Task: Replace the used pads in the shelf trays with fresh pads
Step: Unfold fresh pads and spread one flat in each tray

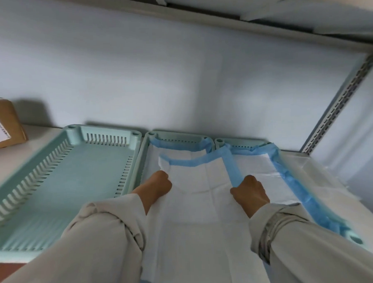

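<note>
Right now both grips are on one pad point(204, 183), white w/ blue border, held over the middle tray point(148, 147). Left hand point(157, 184) is curled onto the pad's left edge near its far corner; right hand point(248, 191) is clamped on the blue strip at the pad's right edge. Pad runs from beyond both grips back toward the person, between the two sleeves.

Under it, past the left grip, another pad already lines the middle tray, blue edge riding up the far wall. Just right of the right grip sits a third tray point(241, 142), also lined w/ a blue-edged pad. Left of the left grip, the big tray point(75, 167) is bare, no pad.

Step in hand, prob.: handling one pad at the middle tray; can't tell if it's going in or coming out, or which pad is used vs fresh.

Next move needs both grips moving together, pad kept taut & level, so it doesn't drag the lining beneath or snag the neighbour's blue border. Bare tray to the left looks like it needs a pad.
</note>
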Demonstrator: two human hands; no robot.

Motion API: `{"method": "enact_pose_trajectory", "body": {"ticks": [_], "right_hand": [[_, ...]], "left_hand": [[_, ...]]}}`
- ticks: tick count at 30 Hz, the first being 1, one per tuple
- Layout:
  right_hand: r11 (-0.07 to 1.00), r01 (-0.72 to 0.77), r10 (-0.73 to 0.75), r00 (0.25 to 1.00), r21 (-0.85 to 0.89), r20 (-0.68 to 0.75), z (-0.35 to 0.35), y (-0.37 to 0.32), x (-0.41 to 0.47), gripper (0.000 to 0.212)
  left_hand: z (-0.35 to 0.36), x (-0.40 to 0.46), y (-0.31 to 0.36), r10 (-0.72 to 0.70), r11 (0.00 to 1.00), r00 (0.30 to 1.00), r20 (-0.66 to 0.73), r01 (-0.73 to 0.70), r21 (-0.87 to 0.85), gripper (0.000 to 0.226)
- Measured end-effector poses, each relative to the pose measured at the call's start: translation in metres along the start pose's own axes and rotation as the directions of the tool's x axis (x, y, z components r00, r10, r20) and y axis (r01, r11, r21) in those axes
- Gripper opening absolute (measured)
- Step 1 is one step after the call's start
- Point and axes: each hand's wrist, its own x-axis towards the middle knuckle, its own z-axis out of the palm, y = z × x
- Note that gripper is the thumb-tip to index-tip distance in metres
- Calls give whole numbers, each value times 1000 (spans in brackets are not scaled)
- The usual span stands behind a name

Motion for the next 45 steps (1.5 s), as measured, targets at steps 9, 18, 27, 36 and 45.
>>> {"method": "enact_pose_trajectory", "body": {"ticks": [9, 18, 27, 36, 45], "right_hand": [[974, 129, -121, 991, 185, -58, 0, 11, -13, 13], [980, 105, -85, 989, 169, -120, 1, 11, -18, 26], [986, 65, -65, 998, 155, -10, -11, -10, -10, 30], [975, 179, -156, 973, 132, -169, -16, -59, -26, 28], [853, 348, -244, 924, 389, -293, 15, -172, -56, 25]], "left_hand": [[-2, -27, 5, 43, 994, 992, 115, -54, 92, 62], [-3, -35, -11, 93, 962, 996, -11, -87, 259, 57], [-40, -31, -25, -69, 997, 924, 377, 79, -12, 59], [-79, -20, -42, 63, 996, 982, 176, -73, 53, 61], [-198, 5, -79, 238, 971, 920, -310, -215, 108, 61]]}}
